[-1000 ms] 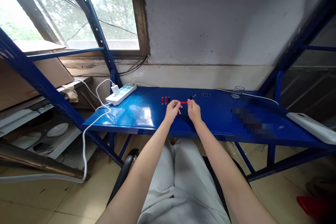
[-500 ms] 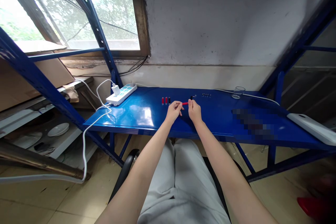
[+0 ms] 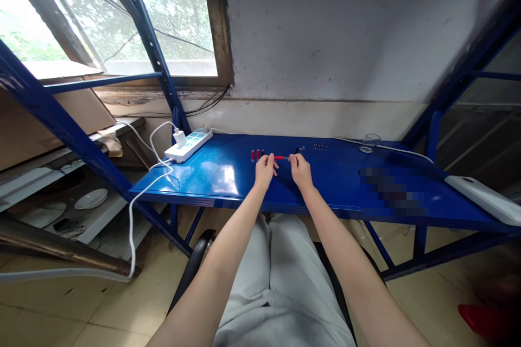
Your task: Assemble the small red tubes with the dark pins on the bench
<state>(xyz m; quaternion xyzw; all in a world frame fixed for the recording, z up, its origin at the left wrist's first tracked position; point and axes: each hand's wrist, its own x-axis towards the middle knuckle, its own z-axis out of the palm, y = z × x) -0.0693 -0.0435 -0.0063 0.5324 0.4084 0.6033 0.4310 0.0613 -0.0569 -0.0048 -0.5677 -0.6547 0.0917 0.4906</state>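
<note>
Between my two hands a thin red rod-like piece lies crosswise above the blue table. The fingers of my left hand are closed on its left end, and my right hand pinches its right end, where a pale section shows. Just left of my left hand stand small red pieces and a dark one, partly hidden. A small black piece is behind my right hand. Several tiny metal parts form rows farther right.
A white power strip with a plug and cable is on the table's left. On the right are a clear glass, a blurred dark item and a white object. Blue frame posts rise at both sides.
My left hand has shifted slightly left and turned more upright. More of the red piece shows, along with a pale section near my right hand.
</note>
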